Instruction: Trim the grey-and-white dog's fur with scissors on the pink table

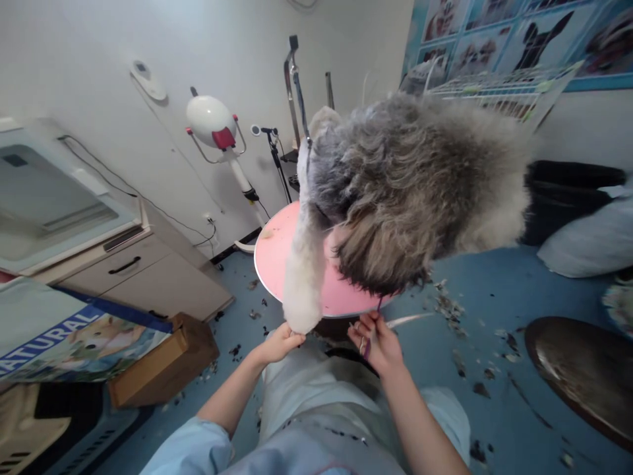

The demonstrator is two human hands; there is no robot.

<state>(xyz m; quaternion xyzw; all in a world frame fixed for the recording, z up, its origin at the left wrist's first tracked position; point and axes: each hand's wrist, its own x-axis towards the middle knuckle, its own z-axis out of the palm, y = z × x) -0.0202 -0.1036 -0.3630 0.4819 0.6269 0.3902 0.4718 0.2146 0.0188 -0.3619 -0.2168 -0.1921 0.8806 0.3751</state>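
Over pink counter (270, 244) | our left hand (278, 344) pinches the dog leg (304, 277) at its tip: likely soft, twitchy, best supported there | right hand (380, 346) curls round scissors (404, 321)

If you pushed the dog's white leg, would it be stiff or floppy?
The white leg would probably feel fairly stiff, since it stretches out straight. It looks fluffy, so would likely squash softly. It might slip away, as the left hand holds only its end.

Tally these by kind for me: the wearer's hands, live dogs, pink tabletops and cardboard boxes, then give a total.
Hands: 2, the left hand and the right hand
Live dog: 1
Pink tabletop: 1
Cardboard box: 1
Total: 5
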